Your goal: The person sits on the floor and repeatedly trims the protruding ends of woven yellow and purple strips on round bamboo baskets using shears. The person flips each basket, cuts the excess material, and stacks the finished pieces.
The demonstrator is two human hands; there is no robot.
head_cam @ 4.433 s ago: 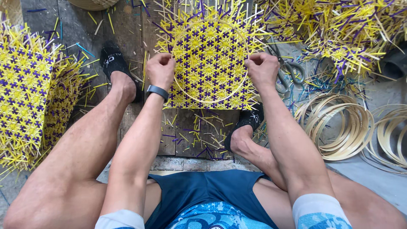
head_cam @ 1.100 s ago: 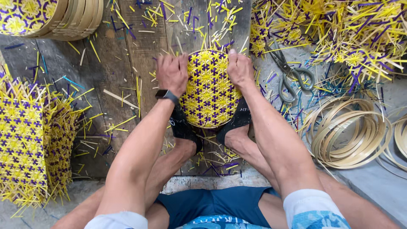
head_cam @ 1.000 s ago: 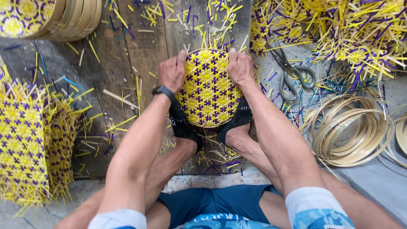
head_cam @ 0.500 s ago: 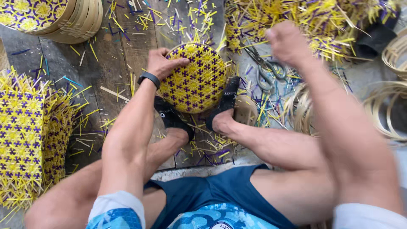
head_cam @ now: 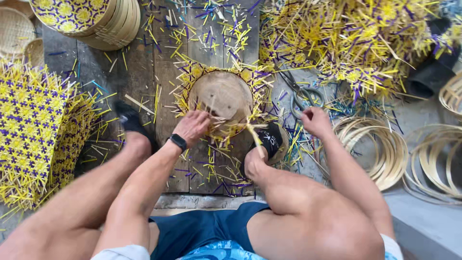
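Half a second ago we held the woven dome up; now the basket (head_cam: 220,96) lies hollow-side up on the floor, our left hand (head_cam: 191,127) gripping its rim, our right hand (head_cam: 315,121) seemingly clenched near the scissors (head_cam: 299,94).

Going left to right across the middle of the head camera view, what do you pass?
Flat yellow-and-purple woven mats → left hand → round basket with loose strand ends → scissors → right hand → coiled bamboo hoops.
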